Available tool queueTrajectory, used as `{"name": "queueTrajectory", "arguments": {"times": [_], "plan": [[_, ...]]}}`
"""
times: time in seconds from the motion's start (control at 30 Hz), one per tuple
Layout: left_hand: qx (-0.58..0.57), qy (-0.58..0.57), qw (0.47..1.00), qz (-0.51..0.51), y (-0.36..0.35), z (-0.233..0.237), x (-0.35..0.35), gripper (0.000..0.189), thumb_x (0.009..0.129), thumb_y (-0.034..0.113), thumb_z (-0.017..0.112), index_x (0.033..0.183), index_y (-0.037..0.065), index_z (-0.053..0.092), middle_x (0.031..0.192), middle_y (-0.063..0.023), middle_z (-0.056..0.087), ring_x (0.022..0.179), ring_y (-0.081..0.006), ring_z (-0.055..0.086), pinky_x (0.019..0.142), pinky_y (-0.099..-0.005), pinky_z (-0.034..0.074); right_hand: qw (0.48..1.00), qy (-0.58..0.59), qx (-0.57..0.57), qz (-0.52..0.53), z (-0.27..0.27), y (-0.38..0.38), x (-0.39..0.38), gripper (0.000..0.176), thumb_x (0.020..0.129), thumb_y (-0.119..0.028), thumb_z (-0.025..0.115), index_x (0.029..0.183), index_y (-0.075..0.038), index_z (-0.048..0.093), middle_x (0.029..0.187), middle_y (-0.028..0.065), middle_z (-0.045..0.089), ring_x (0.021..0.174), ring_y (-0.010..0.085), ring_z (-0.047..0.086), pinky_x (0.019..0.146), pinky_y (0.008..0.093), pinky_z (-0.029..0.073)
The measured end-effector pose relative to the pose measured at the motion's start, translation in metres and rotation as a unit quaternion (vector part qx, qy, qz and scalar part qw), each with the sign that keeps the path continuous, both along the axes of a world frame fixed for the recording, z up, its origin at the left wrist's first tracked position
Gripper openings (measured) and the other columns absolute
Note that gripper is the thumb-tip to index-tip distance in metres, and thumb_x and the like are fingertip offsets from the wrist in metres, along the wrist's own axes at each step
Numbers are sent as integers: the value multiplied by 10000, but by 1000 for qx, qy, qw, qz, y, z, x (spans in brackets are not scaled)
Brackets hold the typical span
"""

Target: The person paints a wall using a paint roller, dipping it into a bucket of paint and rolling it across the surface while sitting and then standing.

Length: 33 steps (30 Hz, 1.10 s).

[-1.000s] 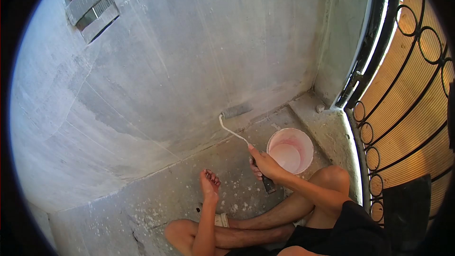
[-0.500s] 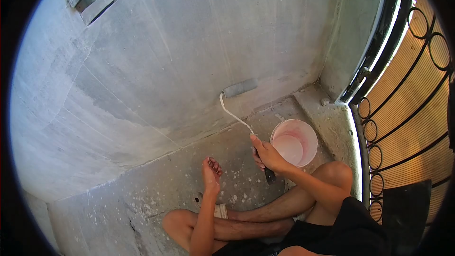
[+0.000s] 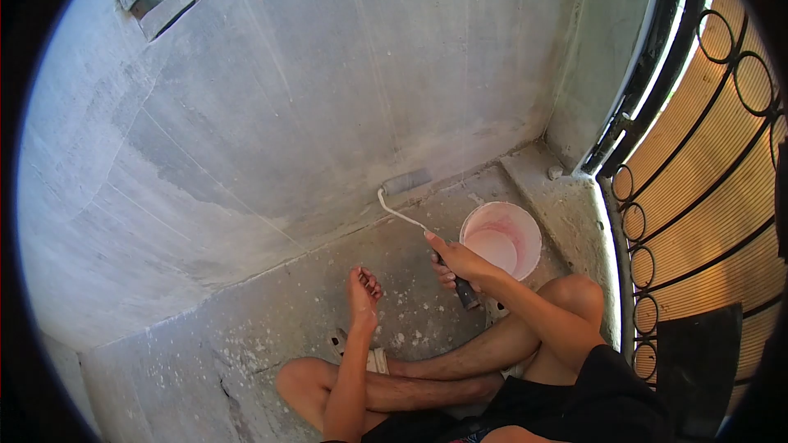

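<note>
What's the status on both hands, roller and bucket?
Right hand gripping paint roller, its sleeve at the wall's base. Left hand holds nothing visible, raised over floor. Bucket upright beside right hand; nothing between roller and wall.

Daylight glares through the gate (image 3: 706, 189) at right; fisheye view curves, its rim fading to black.
</note>
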<state>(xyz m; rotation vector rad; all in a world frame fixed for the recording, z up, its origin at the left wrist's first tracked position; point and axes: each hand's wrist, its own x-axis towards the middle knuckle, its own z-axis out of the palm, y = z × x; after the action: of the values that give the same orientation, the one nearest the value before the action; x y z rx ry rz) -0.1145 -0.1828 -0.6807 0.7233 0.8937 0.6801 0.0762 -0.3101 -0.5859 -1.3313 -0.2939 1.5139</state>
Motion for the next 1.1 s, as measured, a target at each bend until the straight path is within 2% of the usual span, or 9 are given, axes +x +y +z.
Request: {"name": "queueTrajectory", "arguments": {"times": [0.13,0.33,0.4,0.53,0.73,0.87,0.97,1.03,1.1], "plan": [[8,22,1000,-11,-1,3,-1,264,930,404,463,836,159,443,674,33,358,606,-100,373,575,-260,310,1000,-8,-26,-4,-17,10,-1,509,912,-578,510,789,-95,405,537,-43,331,425,69,330,384,239,308],[-9,5,1000,10,4,5,-2,254,936,388,448,830,158,445,676,27,367,602,-105,371,571,-261,311,993,-108,46,1,19,0,-20,505,944,-557,460,753,-93,414,533,-32,352,420,89,351,392,261,336],[-5,-11,1000,4,6,1,-1,259,945,373,462,819,147,460,651,25,412,587,-99,405,557,-265,329,993,-111,40,7,4,0,-18,506,950,-553,451,744,-92,414,531,-30,352,417,91,352,392,264,338],[-3,-1,1000,-10,1,1,8,261,946,373,459,818,145,459,646,25,413,583,-99,408,555,-262,330,992,-119,27,11,-13,4,-17,518,953,-556,440,720,-94,413,528,-27,351,406,92,358,386,267,338],[21,28,999,-9,-1,2,1,257,951,359,445,815,141,457,644,25,418,580,-96,411,553,-257,335,989,-141,53,-2,15,2,-22,529,948,-563,443,699,-98,409,520,-24,360,401,90,367,384,264,342],[22,21,1000,-7,0,-4,5,260,955,354,440,815,136,462,644,27,421,576,-96,412,553,-256,340,991,-122,57,12,7,-1,-17,530,949,-561,444,687,-102,398,519,-25,358,406,86,368,386,263,345],[30,35,999,-21,-2,0,12,260,956,353,439,818,134,468,645,27,429,576,-96,419,548,-253,342,989,-127,72,11,9,1,-19,524,949,-562,443,698,-105,391,527,-26,355,411,85,367,390,260,347],[33,44,998,-33,-9,0,9,260,957,353,439,820,134,471,647,27,435,576,-95,425,544,-251,343,997,-61,50,10,15,-1,-14,513,953,-558,439,728,-98,404,540,-24,362,413,86,362,394,258,348],[50,54,996,-41,-8,-1,7,263,956,359,440,822,136,480,651,24,453,576,-95,444,539,-250,351,994,-91,61,-2,21,-4,-18,510,952,-561,437,751,-93,414,545,-23,369,412,87,360,394,256,348]]}}
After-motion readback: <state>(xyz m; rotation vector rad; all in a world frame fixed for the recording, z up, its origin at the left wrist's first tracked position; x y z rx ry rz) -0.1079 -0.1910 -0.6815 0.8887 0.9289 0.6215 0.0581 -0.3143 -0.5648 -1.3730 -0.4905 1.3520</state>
